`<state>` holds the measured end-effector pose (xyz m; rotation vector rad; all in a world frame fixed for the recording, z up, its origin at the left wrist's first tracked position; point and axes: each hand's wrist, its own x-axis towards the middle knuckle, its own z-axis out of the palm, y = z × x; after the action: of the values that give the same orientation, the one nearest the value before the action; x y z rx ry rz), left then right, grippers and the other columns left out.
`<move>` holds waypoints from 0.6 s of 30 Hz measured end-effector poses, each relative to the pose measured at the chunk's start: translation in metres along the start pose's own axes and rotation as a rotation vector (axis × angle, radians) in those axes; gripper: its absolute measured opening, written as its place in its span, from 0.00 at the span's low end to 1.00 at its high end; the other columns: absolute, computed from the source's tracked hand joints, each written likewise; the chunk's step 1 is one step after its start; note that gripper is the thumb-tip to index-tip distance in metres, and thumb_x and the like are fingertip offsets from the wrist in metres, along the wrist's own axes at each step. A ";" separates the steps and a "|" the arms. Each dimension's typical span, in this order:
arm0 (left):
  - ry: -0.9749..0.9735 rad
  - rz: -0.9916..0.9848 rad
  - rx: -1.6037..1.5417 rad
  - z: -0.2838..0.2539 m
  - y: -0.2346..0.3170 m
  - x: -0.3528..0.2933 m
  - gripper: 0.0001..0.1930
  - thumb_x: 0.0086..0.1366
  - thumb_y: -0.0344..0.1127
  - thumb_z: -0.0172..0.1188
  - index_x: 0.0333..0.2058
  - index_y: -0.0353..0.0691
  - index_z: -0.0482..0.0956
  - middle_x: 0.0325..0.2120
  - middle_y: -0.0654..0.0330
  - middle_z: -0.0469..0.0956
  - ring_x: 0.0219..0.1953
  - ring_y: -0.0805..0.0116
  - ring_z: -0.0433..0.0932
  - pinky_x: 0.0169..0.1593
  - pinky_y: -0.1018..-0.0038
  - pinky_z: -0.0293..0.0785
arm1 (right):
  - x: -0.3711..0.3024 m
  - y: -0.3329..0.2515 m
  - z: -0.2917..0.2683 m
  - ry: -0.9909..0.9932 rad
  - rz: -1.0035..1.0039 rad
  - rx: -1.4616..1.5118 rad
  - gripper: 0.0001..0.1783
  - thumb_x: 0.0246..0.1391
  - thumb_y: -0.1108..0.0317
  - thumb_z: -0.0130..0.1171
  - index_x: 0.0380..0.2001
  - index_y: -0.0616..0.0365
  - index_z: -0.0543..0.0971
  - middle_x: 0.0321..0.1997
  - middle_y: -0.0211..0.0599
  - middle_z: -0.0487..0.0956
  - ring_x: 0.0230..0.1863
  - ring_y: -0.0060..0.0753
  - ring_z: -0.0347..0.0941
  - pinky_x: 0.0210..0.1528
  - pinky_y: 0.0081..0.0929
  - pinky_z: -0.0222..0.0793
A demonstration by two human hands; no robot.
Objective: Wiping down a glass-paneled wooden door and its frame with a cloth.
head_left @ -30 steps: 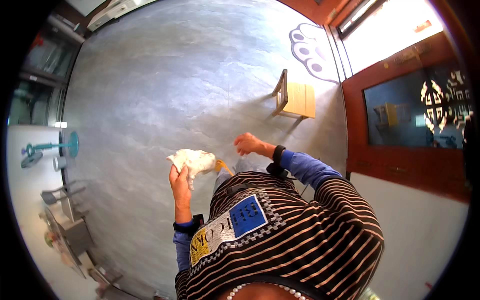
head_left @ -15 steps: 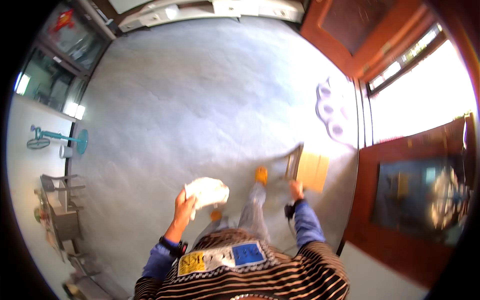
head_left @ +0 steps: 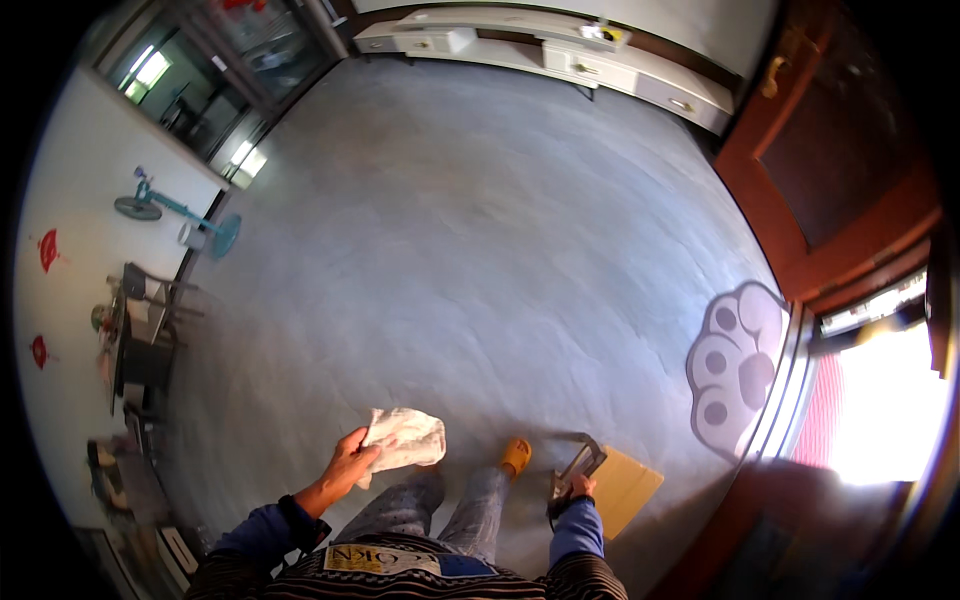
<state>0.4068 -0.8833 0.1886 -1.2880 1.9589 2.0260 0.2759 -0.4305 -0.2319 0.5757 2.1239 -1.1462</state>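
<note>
Off to the left, my left hand (head_left: 348, 464) grips a crumpled off-white cloth (head_left: 408, 440) at one edge, and the rest of it spreads out above the floor. On the other side, my right hand (head_left: 580, 487) is closed on a small chair-like piece (head_left: 628, 485) with a flat tan panel and a dark frame. Its lower part is partly hidden by my hand and sleeve, so I cannot tell its exact kind. Between my arms my legs show, with a yellow slipper (head_left: 517, 456) on one foot.
A paw-shaped mat (head_left: 740, 370) lies by the bright doorway on the right, beside an opened brown door (head_left: 840, 150). Along the far wall runs a low white cabinet (head_left: 560, 58). A teal fan (head_left: 185, 212) and dark chairs (head_left: 150, 310) line the left wall.
My view has turned, bringing the whole far cabinet and the mat into clearer sight. Both hands sit lower in the picture, still holding the cloth and the tan-panelled piece.
</note>
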 end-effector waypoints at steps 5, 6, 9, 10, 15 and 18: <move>0.023 0.043 0.011 -0.016 0.000 0.018 0.13 0.63 0.29 0.52 0.46 0.32 0.72 0.29 0.68 0.73 0.29 0.81 0.67 0.32 0.81 0.66 | -0.007 -0.018 -0.055 -0.243 -0.611 -1.477 0.05 0.44 0.62 0.60 0.24 0.48 0.83 0.30 0.36 0.82 0.32 0.34 0.79 0.28 0.36 0.70; 0.025 -0.025 0.019 -0.015 0.012 0.023 0.13 0.64 0.29 0.52 0.46 0.31 0.72 0.29 0.68 0.74 0.30 0.82 0.68 0.32 0.82 0.67 | -0.009 -0.006 -0.083 -0.215 -0.496 -1.488 0.07 0.44 0.58 0.60 0.25 0.46 0.83 0.30 0.35 0.82 0.33 0.35 0.79 0.29 0.37 0.70; 0.047 -0.006 -0.140 -0.013 -0.002 0.053 0.13 0.64 0.29 0.52 0.46 0.32 0.72 0.30 0.67 0.75 0.31 0.82 0.70 0.34 0.81 0.69 | -0.004 -0.043 -0.146 -0.154 -0.372 -1.382 0.12 0.48 0.54 0.58 0.27 0.49 0.83 0.30 0.35 0.81 0.31 0.38 0.78 0.29 0.38 0.73; 0.070 0.049 -0.198 -0.012 -0.010 0.062 0.13 0.63 0.28 0.52 0.45 0.32 0.73 0.32 0.65 0.76 0.33 0.81 0.72 0.36 0.80 0.70 | -0.014 -0.063 -0.158 -0.143 -0.392 -1.409 0.12 0.48 0.54 0.58 0.27 0.49 0.83 0.30 0.35 0.81 0.31 0.38 0.78 0.29 0.38 0.73; 0.144 0.158 -0.271 -0.037 -0.009 0.122 0.15 0.62 0.25 0.52 0.48 0.32 0.71 0.37 0.61 0.76 0.40 0.75 0.75 0.45 0.77 0.72 | -0.014 -0.169 -0.141 -0.181 -0.282 -0.329 0.06 0.51 0.69 0.53 0.27 0.61 0.75 0.26 0.41 0.79 0.28 0.42 0.77 0.30 0.39 0.75; 0.162 0.253 -0.403 -0.047 -0.001 0.184 0.10 0.60 0.29 0.53 0.40 0.34 0.75 0.29 0.66 0.74 0.31 0.79 0.70 0.34 0.78 0.68 | 0.051 -0.180 -0.161 -0.144 -0.287 -0.433 0.06 0.44 0.67 0.58 0.25 0.57 0.77 0.27 0.38 0.80 0.32 0.42 0.78 0.33 0.37 0.74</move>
<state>0.3115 -1.0145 0.0894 -1.3696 1.9292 2.6236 0.0717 -0.3837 -0.1005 -0.0103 2.2790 -0.7999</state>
